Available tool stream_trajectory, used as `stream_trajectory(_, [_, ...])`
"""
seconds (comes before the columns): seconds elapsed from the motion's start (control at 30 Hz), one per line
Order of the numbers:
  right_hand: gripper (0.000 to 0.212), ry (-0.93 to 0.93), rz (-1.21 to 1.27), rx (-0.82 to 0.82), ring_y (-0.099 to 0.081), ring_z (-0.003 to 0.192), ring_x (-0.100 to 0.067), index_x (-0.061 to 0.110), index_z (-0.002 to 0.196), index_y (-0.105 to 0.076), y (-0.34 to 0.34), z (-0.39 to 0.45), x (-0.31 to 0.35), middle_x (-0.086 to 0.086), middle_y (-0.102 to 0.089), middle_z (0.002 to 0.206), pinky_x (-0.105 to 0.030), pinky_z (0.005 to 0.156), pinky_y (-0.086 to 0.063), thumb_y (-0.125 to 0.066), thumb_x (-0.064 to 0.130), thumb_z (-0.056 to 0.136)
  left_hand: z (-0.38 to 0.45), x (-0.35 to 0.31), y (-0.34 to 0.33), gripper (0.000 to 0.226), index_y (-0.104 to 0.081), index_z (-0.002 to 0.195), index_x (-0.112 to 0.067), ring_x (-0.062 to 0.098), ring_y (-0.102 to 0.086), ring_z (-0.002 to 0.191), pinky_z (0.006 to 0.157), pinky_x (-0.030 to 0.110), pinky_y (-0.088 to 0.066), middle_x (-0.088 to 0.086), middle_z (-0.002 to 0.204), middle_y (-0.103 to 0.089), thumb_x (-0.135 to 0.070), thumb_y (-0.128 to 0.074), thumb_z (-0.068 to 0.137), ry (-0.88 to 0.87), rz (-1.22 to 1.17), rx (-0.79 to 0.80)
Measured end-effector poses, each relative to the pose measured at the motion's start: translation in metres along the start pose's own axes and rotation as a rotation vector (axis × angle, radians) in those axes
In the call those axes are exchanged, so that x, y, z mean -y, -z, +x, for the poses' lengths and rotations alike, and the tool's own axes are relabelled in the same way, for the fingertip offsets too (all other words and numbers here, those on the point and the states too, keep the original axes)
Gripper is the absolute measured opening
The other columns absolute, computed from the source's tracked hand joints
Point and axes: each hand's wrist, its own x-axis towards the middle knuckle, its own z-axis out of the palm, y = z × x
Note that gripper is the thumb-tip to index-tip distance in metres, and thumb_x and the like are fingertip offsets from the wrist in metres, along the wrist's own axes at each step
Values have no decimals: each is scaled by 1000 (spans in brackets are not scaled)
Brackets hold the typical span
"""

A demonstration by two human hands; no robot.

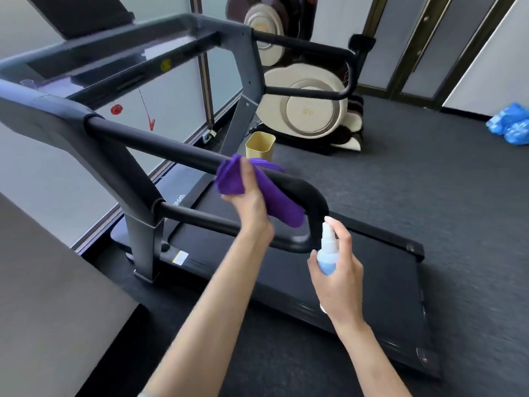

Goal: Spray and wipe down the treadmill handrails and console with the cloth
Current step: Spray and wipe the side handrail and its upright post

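While the purple cloth (259, 190) lies wrapped over the near handrail (160, 146) just short of its right-hand bend, the left hand (247, 202) grips it — wiping step. Right hand (336, 270) grips the spray bottle (327, 249), nozzle beside the bend. Next, likely: spray the curve, slide cloth rightward. Console (94, 57), far left, looks untouched.

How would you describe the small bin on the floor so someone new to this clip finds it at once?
Start at the treadmill and follow its far upright down to the dark carpet. Beside its foot, in front of the cream and brown massage chair, stands the bin. It is the only pale yellow, open-topped, squarish container there.
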Motion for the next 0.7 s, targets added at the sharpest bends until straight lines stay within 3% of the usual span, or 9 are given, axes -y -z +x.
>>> stream_trajectory(0.13, [70, -2, 29, -39, -63, 107, -17, 30, 133, -40, 7, 0, 0, 4, -62, 126, -34, 85, -53, -69, -4, 79, -37, 33, -1, 64, -35, 123, -34, 4, -60, 99, 84, 26, -49, -7, 118, -61, -57, -71, 75, 74, 192, 243])
stream_trajectory(0.2, [71, -3, 23, -37, -63, 108, -17, 31, 133, -39, 9, 0, 2, 2, -63, 125, -37, 87, -53, -69, -4, 79, -29, 25, 4, 68, -46, 127, -17, 9, -61, 96, 88, 28, -51, 6, 120, -64, -54, -71, 76, 39, 227, 295])
stream_trajectory(0.3, [69, -3, 17, -29, -63, 106, -19, 30, 133, -40, 9, 0, 6, 0, -64, 123, -38, 88, -53, -69, -3, 80, -10, 3, 10, 73, -49, 127, -4, 20, -64, 105, 95, 37, -51, 15, 122, -63, -53, -72, 77, 4, 141, 179])
stream_trajectory(0.43, [67, 31, -14, -85, -61, 103, -12, 24, 133, -42, 16, -6, 5, 8, -61, 124, -16, 90, -47, -69, -4, 79, -10, 5, -3, 43, -40, 103, -30, 2, -66, 85, 80, 26, -52, -5, 103, -64, -49, -71, 79, -9, 0, -1])
stream_trajectory(0.53, [69, 16, -33, -98, -61, 100, -13, 25, 134, -42, 21, -12, 0, 10, -59, 125, -17, 86, -47, -69, -4, 78, -33, 32, -8, 45, -35, 102, -39, -4, -59, 92, 79, 18, -46, -13, 108, -58, -51, -71, 79, 45, 108, 134])
stream_trajectory(0.63, [70, 15, -44, -96, -59, 100, -13, 24, 133, -43, 18, -16, 0, 17, -55, 125, -4, 87, -39, -70, -6, 76, -36, 37, 12, 49, -43, 113, -27, 1, -60, 89, 79, 21, -50, -2, 111, -62, -50, -70, 79, 64, 237, 298])
stream_trajectory(0.7, [71, 20, -41, -77, -59, 101, -12, 24, 133, -43, 11, -14, 4, 22, -53, 125, 1, 87, -35, -70, -7, 76, -25, 24, 27, 54, -48, 116, -16, 8, -62, 87, 82, 30, -54, 5, 106, -65, -50, -70, 80, 33, 232, 294])
